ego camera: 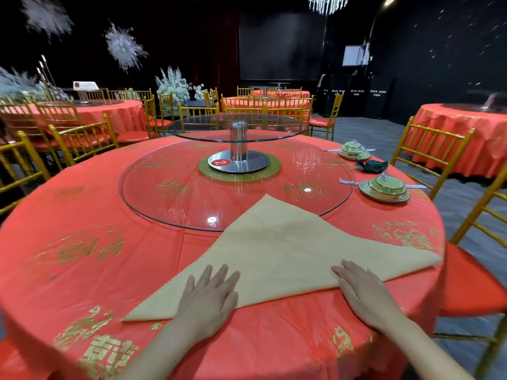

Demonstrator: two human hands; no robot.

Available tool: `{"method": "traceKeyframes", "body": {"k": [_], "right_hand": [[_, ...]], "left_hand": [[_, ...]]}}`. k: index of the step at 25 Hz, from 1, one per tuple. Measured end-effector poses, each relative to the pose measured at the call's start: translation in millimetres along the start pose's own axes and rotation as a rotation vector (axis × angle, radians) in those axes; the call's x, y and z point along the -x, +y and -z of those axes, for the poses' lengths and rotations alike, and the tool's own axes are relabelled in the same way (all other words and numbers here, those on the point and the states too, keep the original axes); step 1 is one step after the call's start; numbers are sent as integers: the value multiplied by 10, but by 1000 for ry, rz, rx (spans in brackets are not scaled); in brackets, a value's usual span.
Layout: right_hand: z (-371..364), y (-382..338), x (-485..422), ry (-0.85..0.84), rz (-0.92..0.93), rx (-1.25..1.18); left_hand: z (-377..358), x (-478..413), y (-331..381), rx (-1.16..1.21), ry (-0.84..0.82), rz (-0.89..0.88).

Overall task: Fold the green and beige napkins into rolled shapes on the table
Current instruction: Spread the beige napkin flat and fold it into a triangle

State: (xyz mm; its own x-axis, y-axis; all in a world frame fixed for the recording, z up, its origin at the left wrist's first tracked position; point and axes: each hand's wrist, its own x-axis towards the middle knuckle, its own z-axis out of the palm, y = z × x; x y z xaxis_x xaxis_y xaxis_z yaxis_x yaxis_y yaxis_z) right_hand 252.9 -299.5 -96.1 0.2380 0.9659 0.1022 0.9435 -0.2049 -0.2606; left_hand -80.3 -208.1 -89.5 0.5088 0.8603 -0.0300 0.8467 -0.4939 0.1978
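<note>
As the beige triangular cloth napkin [277, 250] lies on the red-clothed round table [82, 204], its long edge runs left to right nearest the person, apex pointing away; left hand [210, 293] and right hand [362, 290] press flat on that edge, fingers straight, grasping nothing, equally placed to roll forward.

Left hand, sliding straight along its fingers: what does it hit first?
Left hand lies flat on the beige triangular cloth napkin; ahead is more napkin, then probably the rim of the round glass turntable under its tip. Depth unclear.
</note>
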Motion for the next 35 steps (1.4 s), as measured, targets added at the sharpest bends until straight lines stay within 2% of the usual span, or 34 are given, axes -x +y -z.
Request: {"method": "traceKeyframes", "body": {"k": [4, 7, 9, 11, 14, 17, 25, 30, 33, 35], "right_hand": [[46, -260, 65, 58, 15, 93], [1, -838, 111, 137, 187, 113], [-82, -1148, 68, 42, 226, 26], [-92, -1269, -48, -28, 182, 13], [-161, -1135, -167, -110, 126, 87], [-207, -943, -136, -176, 143, 123], [26, -70, -227, -165, -44, 162], [66, 97, -257, -166, -76, 146], [37, 84, -245, -124, -67, 163], [48, 85, -244, -119, -74, 165]], "left_hand": [[18, 13, 50, -51, -9, 19], [63, -103, 411, -28, 68, 63], [39, -236, 682, -6, 92, 16], [-19, -320, 791, 11, 76, 1], [-134, -358, 749, -18, 39, 36], [-171, -356, 752, -53, 20, 48], [-175, -352, 752, -77, -12, 46], [39, -536, 992, -83, -73, 129], [-9, -796, 1402, -87, 61, -57], [-129, -923, 1650, -31, 82, -181]]}}
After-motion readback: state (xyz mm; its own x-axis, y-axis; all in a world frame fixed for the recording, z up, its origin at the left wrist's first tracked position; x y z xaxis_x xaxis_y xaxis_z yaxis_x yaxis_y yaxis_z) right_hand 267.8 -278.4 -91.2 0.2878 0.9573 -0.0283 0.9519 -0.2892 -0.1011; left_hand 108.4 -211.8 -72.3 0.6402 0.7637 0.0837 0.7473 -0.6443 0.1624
